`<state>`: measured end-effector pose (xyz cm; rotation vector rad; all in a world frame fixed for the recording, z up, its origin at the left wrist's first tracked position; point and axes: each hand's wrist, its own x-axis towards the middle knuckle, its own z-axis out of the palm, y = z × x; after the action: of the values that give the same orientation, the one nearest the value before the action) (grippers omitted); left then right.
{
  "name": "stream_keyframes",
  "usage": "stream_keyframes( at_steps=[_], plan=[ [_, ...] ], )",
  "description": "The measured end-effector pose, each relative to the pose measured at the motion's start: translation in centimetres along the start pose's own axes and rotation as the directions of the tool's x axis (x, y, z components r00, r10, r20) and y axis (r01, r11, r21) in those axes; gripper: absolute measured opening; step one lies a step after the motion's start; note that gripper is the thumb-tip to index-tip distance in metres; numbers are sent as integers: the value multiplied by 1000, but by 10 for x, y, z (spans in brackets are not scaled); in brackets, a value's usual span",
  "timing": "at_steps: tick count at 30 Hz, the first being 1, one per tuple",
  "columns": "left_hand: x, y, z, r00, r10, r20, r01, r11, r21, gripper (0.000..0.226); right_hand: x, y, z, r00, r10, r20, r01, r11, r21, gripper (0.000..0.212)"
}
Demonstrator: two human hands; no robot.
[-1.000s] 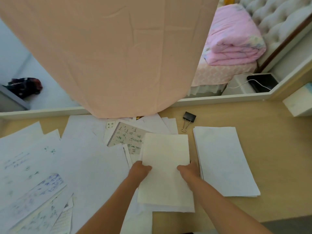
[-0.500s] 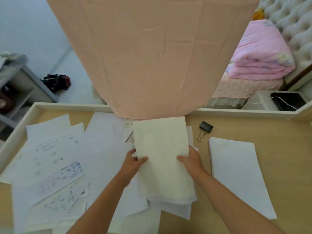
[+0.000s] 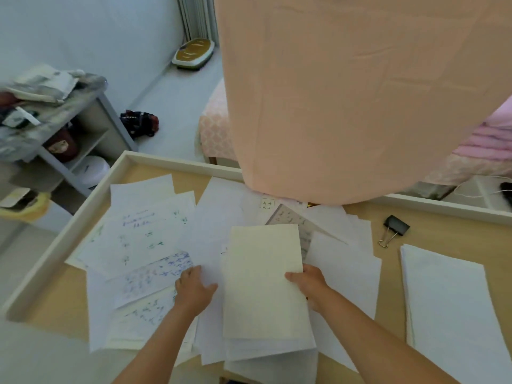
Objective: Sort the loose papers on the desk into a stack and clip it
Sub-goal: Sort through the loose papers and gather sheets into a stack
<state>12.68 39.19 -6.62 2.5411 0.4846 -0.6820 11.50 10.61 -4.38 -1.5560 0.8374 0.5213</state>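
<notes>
My right hand (image 3: 307, 284) grips the right edge of a cream-topped bundle of sheets (image 3: 263, 281), thumb on top, in the middle of the desk (image 3: 443, 225). Left of that bundle, my left hand (image 3: 194, 289) rests on the loose papers (image 3: 149, 231), its fingers reaching over a handwritten sheet. These loose sheets, some covered in blue and green writing, overlap across the desk's left half. A squared white stack (image 3: 448, 300) lies at the right. A black binder clip (image 3: 394, 227) sits behind that stack, apart from both hands.
A peach cloth (image 3: 346, 106) hangs over the desk's far middle and hides some sheets. A raised white rim (image 3: 69, 231) borders the desk at the left and back. A cluttered grey shelf (image 3: 55, 128) stands beyond the left rim.
My left hand has let go of the cream-topped bundle and moved left onto the handwritten sheets. My right hand keeps its grip on the bundle. The view has swung left.
</notes>
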Motion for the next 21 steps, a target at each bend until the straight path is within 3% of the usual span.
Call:
stream_keyframes(
  at_steps=[3,6,9,11,13,15,17,19,21],
  plan=[
    [1,-7,3,999,42,-18,-45,980,-191,82,4,5,36,993,-28,-111,1,971,-241,39],
    [-1,-4,-5,999,-32,30,43,833,-551,84,-2,-4,70,958,-86,-272,-63,866,-496,55],
    [2,-7,-13,989,-73,127,141,717,-683,70,-3,-10,91,959,-12,-282,-95,927,-362,65],
    [5,-9,-19,984,-62,169,161,724,-671,55,-4,-10,94,974,16,-227,-79,959,-273,50],
    [6,-11,-24,977,-47,208,173,746,-643,57,-6,-7,92,989,10,-148,-55,952,-302,30],
    [10,-14,-27,976,-49,210,178,729,-660,47,-9,-4,87,993,-30,-118,-10,946,-325,25],
    [19,-17,-28,980,-52,194,179,669,-721,24,-13,-5,78,985,-95,-143,44,946,-321,23],
    [24,-20,-31,973,-75,218,218,604,-767,19,-16,-8,63,970,-138,-202,80,959,-271,19],
    [29,-23,-35,970,-67,233,224,616,-755,15,-18,-12,45,949,-156,-274,103,975,-198,21]
  ],
)
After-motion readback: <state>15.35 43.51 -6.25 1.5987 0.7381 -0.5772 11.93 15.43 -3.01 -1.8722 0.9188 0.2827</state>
